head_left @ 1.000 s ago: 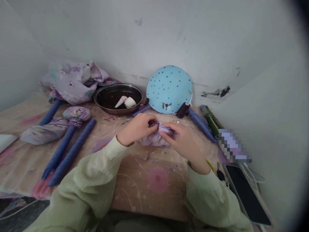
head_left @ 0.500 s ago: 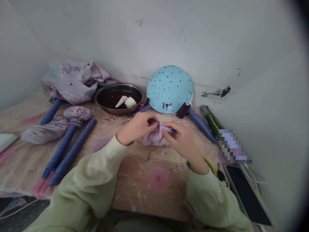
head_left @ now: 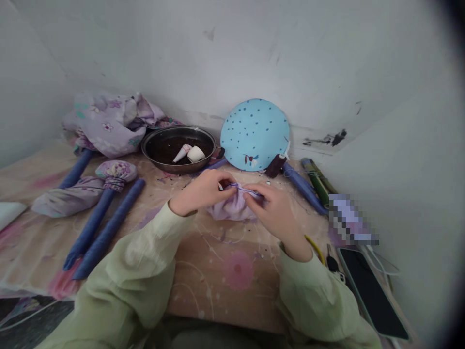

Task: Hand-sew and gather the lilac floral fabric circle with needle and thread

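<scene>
Pinched narrowly between the fingers of left hand (head_left: 199,191) and right hand (head_left: 279,208): upper edge of lilac cloth (head_left: 232,209), low over the middle of table (head_left: 214,303). Long axis of edge: crosswise, dipping slightly rightward. Loose body: bunched toward the wearer. Beyond, at left: pan (head_left: 170,168); at right: dark spool (head_left: 275,166), beside blue disc (head_left: 254,131).

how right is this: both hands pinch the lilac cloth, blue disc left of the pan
Wrong side: the head view shows the blue disc right of the pan. The left hand and right hand do pinch the lilac cloth.
</scene>
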Available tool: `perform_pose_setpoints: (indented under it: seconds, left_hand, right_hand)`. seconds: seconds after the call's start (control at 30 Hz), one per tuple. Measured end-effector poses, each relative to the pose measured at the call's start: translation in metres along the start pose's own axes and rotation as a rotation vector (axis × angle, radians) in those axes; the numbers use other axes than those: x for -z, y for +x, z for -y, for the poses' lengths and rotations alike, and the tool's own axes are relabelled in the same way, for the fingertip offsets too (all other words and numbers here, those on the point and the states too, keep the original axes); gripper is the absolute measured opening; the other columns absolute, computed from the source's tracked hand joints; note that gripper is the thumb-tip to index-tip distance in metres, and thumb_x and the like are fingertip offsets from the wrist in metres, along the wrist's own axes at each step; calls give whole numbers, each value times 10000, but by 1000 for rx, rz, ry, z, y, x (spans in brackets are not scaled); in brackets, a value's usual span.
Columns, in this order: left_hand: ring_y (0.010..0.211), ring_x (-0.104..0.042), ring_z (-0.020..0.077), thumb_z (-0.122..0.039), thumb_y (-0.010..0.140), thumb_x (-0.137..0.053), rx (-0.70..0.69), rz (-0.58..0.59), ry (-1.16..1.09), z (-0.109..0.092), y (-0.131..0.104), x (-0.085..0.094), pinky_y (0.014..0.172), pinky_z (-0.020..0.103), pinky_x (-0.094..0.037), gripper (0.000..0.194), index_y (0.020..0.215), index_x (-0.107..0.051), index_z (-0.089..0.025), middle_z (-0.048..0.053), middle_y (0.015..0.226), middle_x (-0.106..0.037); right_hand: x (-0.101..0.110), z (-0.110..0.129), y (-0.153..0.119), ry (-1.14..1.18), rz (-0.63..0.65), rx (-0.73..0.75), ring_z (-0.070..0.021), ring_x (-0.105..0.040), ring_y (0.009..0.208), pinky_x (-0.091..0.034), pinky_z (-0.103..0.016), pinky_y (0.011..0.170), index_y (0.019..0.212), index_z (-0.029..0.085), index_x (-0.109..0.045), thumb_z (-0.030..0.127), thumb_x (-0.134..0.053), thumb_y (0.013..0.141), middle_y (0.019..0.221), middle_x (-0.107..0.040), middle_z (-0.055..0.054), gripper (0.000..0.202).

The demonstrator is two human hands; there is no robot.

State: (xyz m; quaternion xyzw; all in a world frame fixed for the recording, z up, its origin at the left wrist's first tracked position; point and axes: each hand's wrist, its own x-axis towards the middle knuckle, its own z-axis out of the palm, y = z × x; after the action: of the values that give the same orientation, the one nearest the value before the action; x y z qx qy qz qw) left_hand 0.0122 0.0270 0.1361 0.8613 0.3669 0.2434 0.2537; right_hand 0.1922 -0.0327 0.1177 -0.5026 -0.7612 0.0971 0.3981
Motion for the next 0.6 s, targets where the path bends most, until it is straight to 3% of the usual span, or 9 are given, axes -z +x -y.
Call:
perform_pose_setpoints:
  seconds: [0.27,0.6]
  left_hand:
    - [600,-585,108,-231,790,-572,-3,-56,-8,-1,-1,-3,581,216,-439,160,835,-692,-134,37,743,-699]
    - [620,-600,113,-201,778,-567,-49,-11,-14,1,0,-2,607,225,-464,165,876,-682,-134,35,777,-706]
  right_hand:
    - [-1,0,-1,52,-29,-15,-195,-652,815,-503,-337,738,860,217,-664,199,-586,806,865,-714,-29,97]
    - [-3,-3,1,88,34,-20,-201,-631,865,-482,-363,784,894,217,-666,208,-557,835,911,-700,-44,125]
